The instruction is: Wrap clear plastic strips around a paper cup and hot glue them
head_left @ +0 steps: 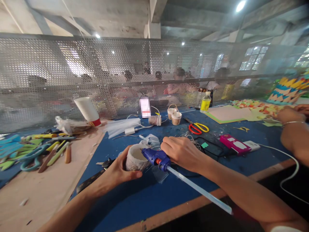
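My left hand (122,170) is wrapped round a whitish cup (135,162) with a wrinkled outer surface, its mouth turned up toward me. In my right hand (180,149) is a blue hot glue gun (155,158), with a long clear glue stick (200,190) sticking out of its back end. The gun's nozzle reaches the cup's rim on the right; whether it touches cannot be told. Behind my hands lies thin white mesh (151,140). A spool of twine (155,120) and two small cups with a twine handle (176,118) stand farther back.
Red and yellow scissors (199,128) and a magenta power strip (234,144) lie to the right. Stacked paper cups (87,111) and blue-handled scissors (33,160) are at left. A perforated metal screen (116,80) borders the back. Another person's arm (294,135) reaches in from the right.
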